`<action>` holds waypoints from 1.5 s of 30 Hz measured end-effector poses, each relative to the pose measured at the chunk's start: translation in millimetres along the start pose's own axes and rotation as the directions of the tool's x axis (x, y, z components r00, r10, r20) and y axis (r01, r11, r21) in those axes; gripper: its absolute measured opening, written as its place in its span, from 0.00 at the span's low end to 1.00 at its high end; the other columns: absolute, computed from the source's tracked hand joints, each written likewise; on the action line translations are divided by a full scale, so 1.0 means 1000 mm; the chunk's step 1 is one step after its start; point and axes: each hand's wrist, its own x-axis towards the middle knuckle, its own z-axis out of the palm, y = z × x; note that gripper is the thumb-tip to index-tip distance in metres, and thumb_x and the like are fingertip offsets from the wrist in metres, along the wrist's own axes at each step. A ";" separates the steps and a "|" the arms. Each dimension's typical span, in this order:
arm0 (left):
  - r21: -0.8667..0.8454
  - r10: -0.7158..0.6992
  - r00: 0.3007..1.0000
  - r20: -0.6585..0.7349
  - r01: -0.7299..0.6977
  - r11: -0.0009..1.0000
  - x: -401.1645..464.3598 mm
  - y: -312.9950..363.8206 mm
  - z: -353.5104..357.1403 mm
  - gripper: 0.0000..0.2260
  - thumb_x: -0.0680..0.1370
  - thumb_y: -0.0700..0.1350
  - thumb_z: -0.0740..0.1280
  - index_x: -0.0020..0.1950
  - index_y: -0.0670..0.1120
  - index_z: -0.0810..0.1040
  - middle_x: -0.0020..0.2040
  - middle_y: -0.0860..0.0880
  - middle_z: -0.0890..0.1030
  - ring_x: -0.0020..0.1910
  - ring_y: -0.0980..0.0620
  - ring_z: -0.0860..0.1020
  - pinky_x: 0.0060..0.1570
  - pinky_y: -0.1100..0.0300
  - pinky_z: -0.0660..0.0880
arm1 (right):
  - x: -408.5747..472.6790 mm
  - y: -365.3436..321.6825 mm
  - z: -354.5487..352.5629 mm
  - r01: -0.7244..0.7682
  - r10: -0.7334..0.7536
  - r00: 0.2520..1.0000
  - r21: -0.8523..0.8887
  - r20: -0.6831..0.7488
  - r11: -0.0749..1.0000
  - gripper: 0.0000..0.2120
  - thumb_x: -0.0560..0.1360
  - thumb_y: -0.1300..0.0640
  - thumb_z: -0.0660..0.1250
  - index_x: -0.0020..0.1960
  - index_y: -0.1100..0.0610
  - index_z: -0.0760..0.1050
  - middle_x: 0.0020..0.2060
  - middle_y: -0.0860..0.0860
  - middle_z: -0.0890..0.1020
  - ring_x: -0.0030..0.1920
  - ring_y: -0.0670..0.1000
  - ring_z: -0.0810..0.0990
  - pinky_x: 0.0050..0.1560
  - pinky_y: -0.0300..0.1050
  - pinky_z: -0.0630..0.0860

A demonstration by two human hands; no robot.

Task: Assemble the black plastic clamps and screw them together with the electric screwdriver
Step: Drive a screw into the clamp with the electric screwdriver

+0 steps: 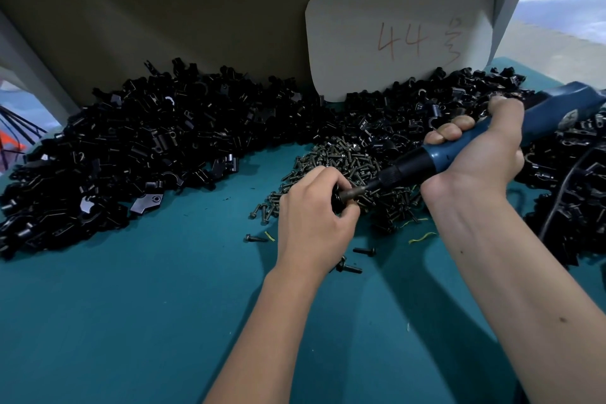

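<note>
My left hand (313, 210) curls around a small black clamp (338, 198), mostly hidden by the fingers. My right hand (475, 154) grips the blue electric screwdriver (459, 147), held slanted down to the left. Its metal bit (355, 191) meets the clamp in my left hand. Under both hands lies a heap of dark screws (344, 170). Black clamp parts form a big pile at the left (131, 147) and another at the back right (426, 108).
The table has a teal surface (147, 321). A white card marked "44" (400, 33) leans on the back wall. Loose screws (351, 267) and yellow scraps (421, 236) lie near my wrists. A black cable (564, 197) runs through the parts at the right.
</note>
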 end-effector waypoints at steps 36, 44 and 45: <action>0.066 0.038 0.999 -0.014 -0.037 0.997 0.000 -0.011 -0.003 0.08 0.70 0.42 0.72 0.41 0.53 0.76 0.37 0.57 0.75 0.35 0.53 0.72 0.33 0.57 0.70 | 0.013 0.029 -0.019 -0.036 0.052 0.994 0.163 -0.096 0.986 0.12 0.77 0.59 0.69 0.54 0.58 0.68 0.28 0.50 0.73 0.25 0.49 0.69 0.29 0.42 0.69; -0.364 -0.228 0.901 0.368 0.365 0.857 0.005 -0.020 -0.013 0.08 0.74 0.40 0.73 0.38 0.51 0.80 0.29 0.55 0.78 0.25 0.58 0.71 0.26 0.63 0.68 | 0.019 0.013 -0.019 -0.113 0.094 0.991 0.228 0.093 0.967 0.14 0.78 0.50 0.73 0.49 0.56 0.69 0.29 0.48 0.73 0.26 0.46 0.70 0.28 0.40 0.70; -0.444 -0.245 0.871 0.425 0.437 0.783 0.007 -0.023 -0.019 0.09 0.75 0.39 0.73 0.38 0.51 0.81 0.29 0.56 0.76 0.24 0.58 0.70 0.24 0.64 0.67 | 0.023 0.006 -0.021 -0.160 0.125 0.982 0.282 0.140 0.946 0.15 0.78 0.49 0.73 0.45 0.55 0.70 0.29 0.47 0.73 0.26 0.45 0.70 0.28 0.38 0.70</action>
